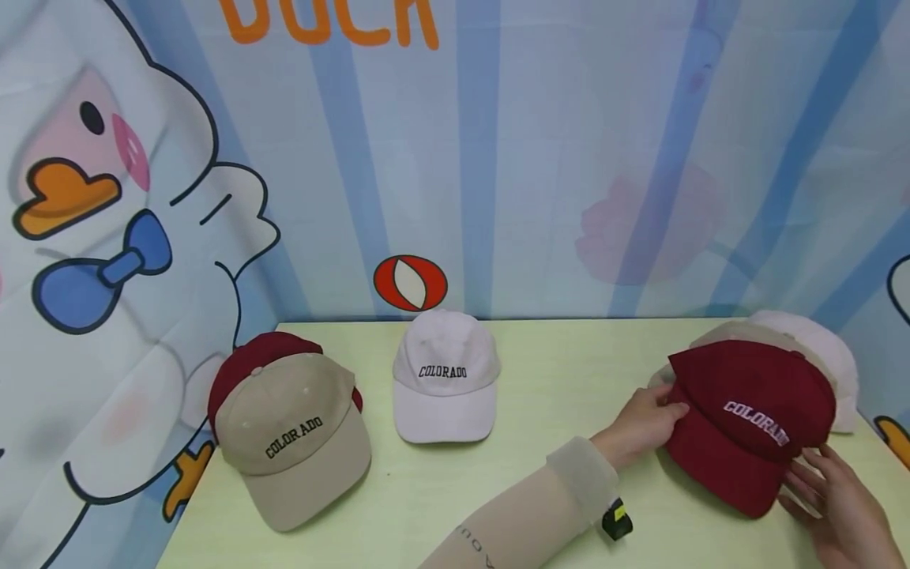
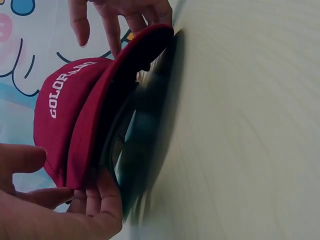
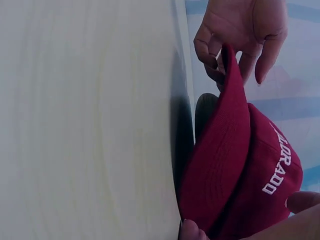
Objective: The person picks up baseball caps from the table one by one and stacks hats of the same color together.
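A dark red cap point(image 1: 753, 419) with white COLORADO lettering sits in front of a beige cap point(image 1: 746, 332) and a white cap point(image 1: 810, 332) at the table's right. My left hand point(image 1: 643, 423) grips its left side, thumb on top and fingers under the brim, as the left wrist view shows. The right hand point(image 1: 842, 502) is at the brim's right end, its fingers spread and loosely straight at the edge. In the left wrist view the red cap's brim point(image 2: 130, 65) tilts up over a dark brim below it, and a shadow lies on the tabletop.
Another beige cap point(image 1: 291, 427) overlaps a second red cap point(image 1: 273, 345) at the table's left. A white cap point(image 1: 444, 379) stands at the back middle of the pale table point(image 1: 554, 379). Behind hangs a printed cloth point(image 1: 540, 158) with a cartoon duck.
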Demonstrator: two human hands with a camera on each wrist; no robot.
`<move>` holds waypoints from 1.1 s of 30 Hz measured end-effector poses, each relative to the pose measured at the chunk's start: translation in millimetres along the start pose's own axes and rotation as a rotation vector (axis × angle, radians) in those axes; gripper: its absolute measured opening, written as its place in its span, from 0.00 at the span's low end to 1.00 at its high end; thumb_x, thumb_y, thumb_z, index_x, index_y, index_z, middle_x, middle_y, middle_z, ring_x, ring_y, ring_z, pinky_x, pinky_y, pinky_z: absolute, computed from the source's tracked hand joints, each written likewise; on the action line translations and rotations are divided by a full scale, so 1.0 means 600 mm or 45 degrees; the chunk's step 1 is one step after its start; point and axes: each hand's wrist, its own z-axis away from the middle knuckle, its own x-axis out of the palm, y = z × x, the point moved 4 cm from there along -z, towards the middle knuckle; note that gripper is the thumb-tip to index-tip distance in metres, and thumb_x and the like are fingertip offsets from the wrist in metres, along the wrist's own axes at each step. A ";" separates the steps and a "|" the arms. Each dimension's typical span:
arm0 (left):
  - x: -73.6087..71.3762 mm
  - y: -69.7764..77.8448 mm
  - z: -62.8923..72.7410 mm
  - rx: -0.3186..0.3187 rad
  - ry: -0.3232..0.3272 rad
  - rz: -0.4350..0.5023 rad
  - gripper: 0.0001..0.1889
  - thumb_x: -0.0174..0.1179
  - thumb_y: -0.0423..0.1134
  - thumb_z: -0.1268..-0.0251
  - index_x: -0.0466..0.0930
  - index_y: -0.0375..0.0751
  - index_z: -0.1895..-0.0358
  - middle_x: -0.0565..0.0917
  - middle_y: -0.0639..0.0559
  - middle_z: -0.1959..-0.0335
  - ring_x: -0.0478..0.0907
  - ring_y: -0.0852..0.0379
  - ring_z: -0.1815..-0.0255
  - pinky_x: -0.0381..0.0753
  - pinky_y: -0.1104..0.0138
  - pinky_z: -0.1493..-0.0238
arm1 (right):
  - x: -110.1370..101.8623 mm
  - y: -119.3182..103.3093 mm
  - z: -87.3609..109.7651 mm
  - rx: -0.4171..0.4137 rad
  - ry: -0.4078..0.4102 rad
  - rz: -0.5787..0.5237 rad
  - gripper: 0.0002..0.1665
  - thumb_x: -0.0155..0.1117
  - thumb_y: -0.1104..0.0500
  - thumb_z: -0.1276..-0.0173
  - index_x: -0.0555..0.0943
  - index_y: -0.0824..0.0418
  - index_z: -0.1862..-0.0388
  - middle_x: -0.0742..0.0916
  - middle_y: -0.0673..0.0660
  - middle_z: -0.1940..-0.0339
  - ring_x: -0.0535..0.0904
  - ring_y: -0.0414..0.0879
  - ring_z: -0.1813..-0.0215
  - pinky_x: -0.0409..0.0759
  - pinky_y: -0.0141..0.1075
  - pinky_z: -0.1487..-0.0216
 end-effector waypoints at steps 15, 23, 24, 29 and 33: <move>-0.013 0.009 0.019 0.172 -0.030 -0.261 0.33 0.64 0.33 0.29 0.68 0.57 0.23 0.84 0.63 0.45 0.80 0.72 0.55 0.79 0.75 0.48 | 0.022 -0.011 0.035 -0.202 0.073 0.058 0.40 0.42 0.39 0.16 0.33 0.27 0.18 0.51 0.36 0.14 0.47 0.45 0.13 0.50 0.57 0.15; -0.058 0.019 0.043 0.293 0.045 -0.384 0.32 0.64 0.42 0.27 0.67 0.54 0.22 0.77 0.60 0.43 0.75 0.71 0.49 0.77 0.76 0.49 | 0.058 -0.028 0.065 -0.333 0.004 0.163 0.38 0.45 0.42 0.16 0.39 0.29 0.17 0.52 0.37 0.14 0.59 0.42 0.19 0.77 0.36 0.35; -0.063 0.020 0.046 0.289 0.066 -0.413 0.32 0.65 0.44 0.28 0.67 0.54 0.22 0.75 0.59 0.43 0.74 0.70 0.47 0.77 0.75 0.47 | 0.064 -0.030 0.069 -0.351 -0.009 0.189 0.38 0.45 0.42 0.16 0.40 0.29 0.17 0.56 0.40 0.14 0.60 0.42 0.20 0.78 0.31 0.42; -0.086 0.024 0.068 0.225 0.136 -0.484 0.37 0.66 0.48 0.29 0.63 0.47 0.20 0.68 0.61 0.35 0.73 0.68 0.44 0.75 0.74 0.41 | 0.089 -0.032 0.079 -0.446 -0.167 0.182 0.42 0.49 0.41 0.18 0.40 0.33 0.15 0.68 0.40 0.26 0.70 0.33 0.36 0.77 0.21 0.59; -0.102 0.021 0.084 0.163 0.153 -0.461 0.42 0.65 0.48 0.29 0.56 0.45 0.17 0.65 0.62 0.30 0.75 0.66 0.43 0.75 0.73 0.41 | 0.106 -0.029 0.083 -0.541 -0.366 0.150 0.48 0.53 0.44 0.18 0.36 0.44 0.14 0.72 0.31 0.41 0.72 0.20 0.50 0.78 0.20 0.57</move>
